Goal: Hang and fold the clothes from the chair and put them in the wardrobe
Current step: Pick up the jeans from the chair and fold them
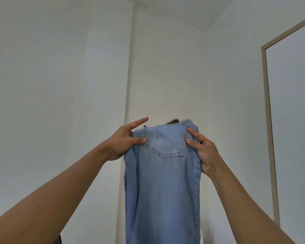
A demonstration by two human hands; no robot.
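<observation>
Both waist edges of the jeans point(163, 191) are pinched by the left hand point(123, 141) and right hand point(203, 148); they could be dropped if either pinch is loosened.

Plain white walls point(42, 67) meet in a corner, where a narrow beige strip point(126, 103) runs up toward the white ceiling point(183, 11). At the right stands a tall white panel point(294, 120) in a beige frame point(267, 111). The light is soft and even.
</observation>
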